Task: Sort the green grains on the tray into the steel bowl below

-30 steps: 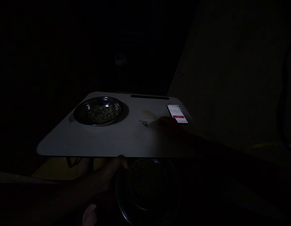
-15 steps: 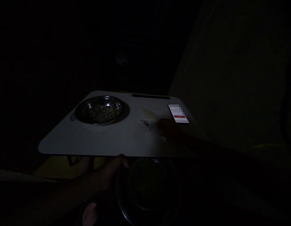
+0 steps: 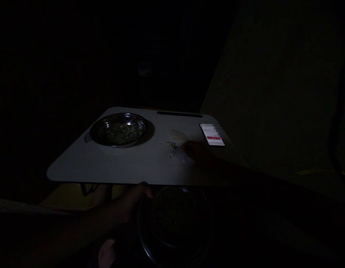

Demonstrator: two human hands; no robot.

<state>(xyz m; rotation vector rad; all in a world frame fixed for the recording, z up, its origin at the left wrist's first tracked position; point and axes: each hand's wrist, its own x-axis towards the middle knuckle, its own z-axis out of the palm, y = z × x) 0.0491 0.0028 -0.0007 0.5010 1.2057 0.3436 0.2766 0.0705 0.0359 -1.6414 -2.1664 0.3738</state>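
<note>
The scene is very dark. My left hand [image 3: 137,197] grips the left rim of a steel bowl [image 3: 146,248], which is below the table's near edge and contains small greenish grains [image 3: 176,210]. My right hand [image 3: 198,152] is closed on a thin, pale, see-through piece [image 3: 183,154], perhaps plastic, held against the tabletop. Just beyond it lie a few dark grains [image 3: 171,144] and a spread of whitish grains [image 3: 178,135]. Another steel bowl [image 3: 98,130], with mixed pale and green grains [image 3: 124,134], stands at the left of the table.
A white table [image 3: 105,169] with rounded corners fills the middle, with a dark slot [image 3: 179,114] along its far edge. A lit phone [image 3: 213,134] lies at the right. A wall [image 3: 272,111] rises on the right side. A bare foot [image 3: 106,253] shows at the bottom.
My right hand has shifted slightly left with the see-through piece, which now lies flatter and shows a broader face. My left hand and the bowl it grips hold their place.
</note>
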